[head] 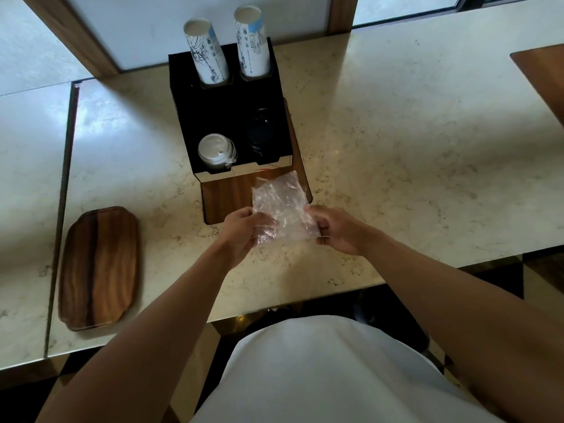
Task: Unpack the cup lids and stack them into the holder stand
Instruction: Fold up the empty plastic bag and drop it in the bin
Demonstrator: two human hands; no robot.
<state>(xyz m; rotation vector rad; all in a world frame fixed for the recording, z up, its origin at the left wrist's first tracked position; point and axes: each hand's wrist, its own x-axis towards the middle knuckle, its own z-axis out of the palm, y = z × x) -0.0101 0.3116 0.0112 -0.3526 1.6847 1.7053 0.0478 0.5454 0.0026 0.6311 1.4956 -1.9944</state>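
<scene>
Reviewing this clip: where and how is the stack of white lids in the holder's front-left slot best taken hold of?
Judging from the head view, grip the white lid stack by the rim of its top lid, fingers on opposite sides, coming from above and the front. The black holder stand walls it in at the sides and rear, while the domed top projects towards the open front edge. Both hands are shut on the clear plastic bag.

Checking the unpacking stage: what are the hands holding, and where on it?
Both hold an empty-looking clear plastic bag by its near end: left hand at its left corner, right hand at its right.
</scene>
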